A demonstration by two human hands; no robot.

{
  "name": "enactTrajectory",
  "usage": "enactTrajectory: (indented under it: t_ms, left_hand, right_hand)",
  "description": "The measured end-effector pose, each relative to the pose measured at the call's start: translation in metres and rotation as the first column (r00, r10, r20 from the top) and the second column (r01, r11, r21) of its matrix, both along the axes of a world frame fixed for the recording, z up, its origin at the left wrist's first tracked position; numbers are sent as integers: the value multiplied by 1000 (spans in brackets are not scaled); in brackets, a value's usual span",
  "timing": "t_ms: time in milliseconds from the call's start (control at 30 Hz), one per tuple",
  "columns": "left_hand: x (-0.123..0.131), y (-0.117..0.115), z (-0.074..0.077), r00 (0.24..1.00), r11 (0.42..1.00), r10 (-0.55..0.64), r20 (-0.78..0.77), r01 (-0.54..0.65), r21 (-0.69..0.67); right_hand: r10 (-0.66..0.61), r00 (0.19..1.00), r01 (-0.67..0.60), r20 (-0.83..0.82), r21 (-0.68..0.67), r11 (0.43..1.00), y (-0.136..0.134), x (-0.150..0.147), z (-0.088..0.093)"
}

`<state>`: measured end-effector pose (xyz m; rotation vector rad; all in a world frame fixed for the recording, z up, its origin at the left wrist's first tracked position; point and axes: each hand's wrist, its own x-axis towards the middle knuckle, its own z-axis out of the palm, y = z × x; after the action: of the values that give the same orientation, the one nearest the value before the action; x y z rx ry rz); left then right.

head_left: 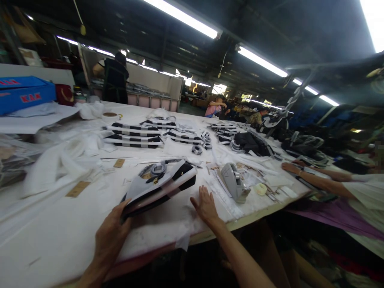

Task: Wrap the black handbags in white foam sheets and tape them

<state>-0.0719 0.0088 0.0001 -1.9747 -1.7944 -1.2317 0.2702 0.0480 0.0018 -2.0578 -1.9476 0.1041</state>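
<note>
My left hand point(112, 232) grips the near left end of a flat black bag point(168, 188) with pale bands along its edge. The bag is tilted up off the white-covered table point(54, 240), with a coiled grey strap point(158, 169) and a small brass-coloured fitting on its upper side. Fingers spread, my right hand point(206, 205) is empty beside the bag's right end, apart from it. A grey tape dispenser point(234, 182) stands just beyond that hand.
Several similar bags point(133, 140) lie in rows farther back, near coiled straps point(197, 150). Brown cards point(77, 189) and a tape roll point(259, 189) lie about. White foam sheeting point(60, 164) and a blue box point(27, 94) are at left. A co-worker's arms point(315, 176) reach in from the right.
</note>
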Motion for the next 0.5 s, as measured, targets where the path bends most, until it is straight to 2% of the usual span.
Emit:
enactTrajectory:
  t_ms: [100, 233, 367, 433, 500]
  left_hand:
    - [0, 0, -1, 997, 1000, 13, 78, -11, -23]
    - [0, 0, -5, 984, 998, 35, 174, -25, -63]
    - [1, 0, -6, 957, 995, 47, 285, -21, -94]
    - [1, 0, -7, 947, 996, 31, 319, -4, -88]
    - [2, 0, -9, 951, 998, 4, 311, 16, -60]
  right_hand:
    - [46, 993, -37, 108, -84, 996, 16, -29, -11]
    - [243, 966, -236, 89, -80, 968, 20, -78, -11]
    - [475, 880, -473, -13, -106, 874, 10, -123, 2]
    - [562, 826, -563, -51, -118, 818, 6, -136, 7]
    - [598, 799, -602, -65, -111, 791, 8, -139, 8]
